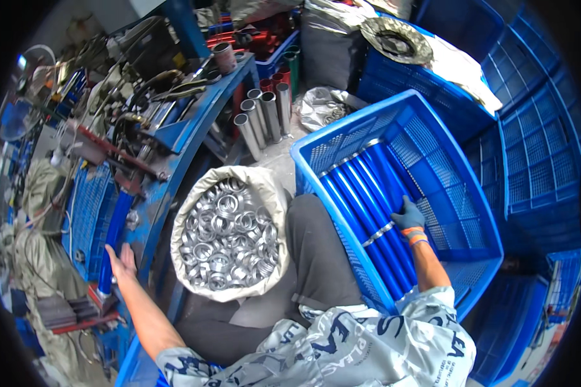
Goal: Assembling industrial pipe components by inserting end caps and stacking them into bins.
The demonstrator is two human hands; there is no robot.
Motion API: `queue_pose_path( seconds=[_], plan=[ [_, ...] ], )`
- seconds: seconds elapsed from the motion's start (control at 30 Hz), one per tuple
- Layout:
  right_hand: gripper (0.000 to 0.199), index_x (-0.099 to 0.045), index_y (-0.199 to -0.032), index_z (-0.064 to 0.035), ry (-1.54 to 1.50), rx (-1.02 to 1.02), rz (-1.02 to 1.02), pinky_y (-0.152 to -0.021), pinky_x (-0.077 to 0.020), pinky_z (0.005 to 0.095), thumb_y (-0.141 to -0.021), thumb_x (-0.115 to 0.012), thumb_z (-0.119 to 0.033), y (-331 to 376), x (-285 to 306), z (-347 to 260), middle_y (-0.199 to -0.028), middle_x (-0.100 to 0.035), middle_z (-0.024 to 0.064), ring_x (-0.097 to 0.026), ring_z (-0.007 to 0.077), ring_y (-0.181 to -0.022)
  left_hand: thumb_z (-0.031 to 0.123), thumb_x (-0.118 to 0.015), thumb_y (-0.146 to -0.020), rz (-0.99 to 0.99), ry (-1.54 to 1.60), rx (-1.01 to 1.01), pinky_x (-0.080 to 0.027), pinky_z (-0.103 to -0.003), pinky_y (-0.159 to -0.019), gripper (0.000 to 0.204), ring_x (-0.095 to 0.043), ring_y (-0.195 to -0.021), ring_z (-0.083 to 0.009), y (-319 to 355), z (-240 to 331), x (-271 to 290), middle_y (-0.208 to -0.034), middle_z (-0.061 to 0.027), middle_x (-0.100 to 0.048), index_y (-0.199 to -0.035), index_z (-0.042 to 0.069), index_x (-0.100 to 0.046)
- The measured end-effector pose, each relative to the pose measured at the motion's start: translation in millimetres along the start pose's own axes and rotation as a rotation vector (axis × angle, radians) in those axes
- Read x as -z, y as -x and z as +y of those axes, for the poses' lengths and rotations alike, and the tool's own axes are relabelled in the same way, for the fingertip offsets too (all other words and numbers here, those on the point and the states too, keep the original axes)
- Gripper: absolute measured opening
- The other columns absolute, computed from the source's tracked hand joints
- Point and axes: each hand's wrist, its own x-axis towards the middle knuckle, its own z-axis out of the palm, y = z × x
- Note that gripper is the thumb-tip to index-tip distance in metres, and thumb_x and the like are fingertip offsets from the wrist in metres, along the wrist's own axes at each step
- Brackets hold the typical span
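Observation:
My right hand [409,219], in a dark grey glove with an orange cuff, is inside a blue plastic crate [478,240]. Its fingers close around the near end of a blue tube [384,169], partly hiding the grip. More shiny blue tubes [342,197] lie side by side beneath, with silvery ends. On the left, my bare left hand [124,263] is open, fingers stretched, beside another blue tube [117,222] that stands at a slant in a bench machine [128,177]. Whether the hand touches that tube is hard to see.
Between my legs and the bench [174,174] stands a white sack [276,193] full of silvery metal rings [226,226]. Upright silver tubes [255,116] stand on the floor ahead. Stacked blue crates [536,155] rise at the right.

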Motion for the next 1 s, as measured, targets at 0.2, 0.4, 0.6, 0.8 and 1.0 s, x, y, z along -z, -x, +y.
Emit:
queue_pose_path(
  seconds=[0.2, 0.4, 0.6, 0.8, 1.0],
  plan=[
    [0.081, -0.064, -0.15, -0.0126, 0.13, -0.005, -0.287, -0.107, -0.0616, 0.0571, -0.082, -0.093, -0.045, -33.3, -101.4, -2.0, -0.133, -0.08, 0.0205, -0.077, 0.0436, -0.127, 0.035, -0.075, -0.116, 0.106, -0.258, -0.409, -0.055, -0.048, -0.123, 0.067, -0.07, -0.146, -0.0398, 109.3, -90.5, 14.0, -0.166, -0.0227, -0.065, -0.166, -0.004, -0.056],
    [0.099, -0.049, -0.168, -0.012, 0.073, 0.047, -0.297, -0.109, -0.0622, 0.0562, -0.087, -0.097, -0.045, -75.9, -157.2, -14.4, -0.144, -0.075, 0.0242, -0.073, 0.0452, -0.136, 0.032, -0.077, -0.115, 0.413, -0.509, -0.56, -0.065, -0.034, -0.086, 0.045, -0.082, -0.123, -0.0305, 202.2, -55.5, 124.8, -0.138, -0.0141, -0.081, -0.15, 0.005, -0.073],
    [0.078, -0.065, -0.164, -0.0065, -0.35, 0.074, -0.052, -0.124, -0.054, 0.0478, -0.102, -0.083, -0.052, -86.9, -112.9, -64.4, -0.16, -0.07, 0.0241, -0.068, 0.0424, -0.147, 0.032, -0.073, -0.117, 0.276, -0.559, -0.487, -0.063, -0.037, -0.076, 0.03, -0.082, -0.119, -0.0335, 158.0, -110.1, 34.2, -0.132, -0.0143, -0.082, -0.135, 0.008, -0.078],
    [0.045, -0.078, -0.144, -0.0019, -1.001, 0.896, 0.209, -0.111, -0.0614, 0.0462, -0.106, -0.082, -0.027, -3.8, 114.6, -312.9, -0.137, -0.081, 0.0217, -0.078, 0.0395, -0.126, 0.031, -0.073, -0.116, 0.123, -0.567, -0.555, -0.062, -0.038, -0.074, 0.029, -0.081, -0.114, -0.0333, 145.3, -259.3, -68.7, -0.128, -0.0141, -0.082, -0.132, 0.008, -0.078],
    [0.062, -0.072, -0.156, -0.012, -0.644, 1.365, -0.611, -0.119, -0.0558, 0.0525, -0.109, -0.072, -0.052, 178.8, 100.4, -443.5, -0.144, -0.077, 0.0236, -0.073, 0.044, -0.133, 0.031, -0.074, -0.115, 0.025, -0.608, -0.604, -0.061, -0.039, -0.072, 0.028, -0.081, -0.109, -0.0331, 384.9, -453.9, -285.9, -0.123, -0.0139, -0.081, -0.129, 0.008, -0.078]
  ],
)
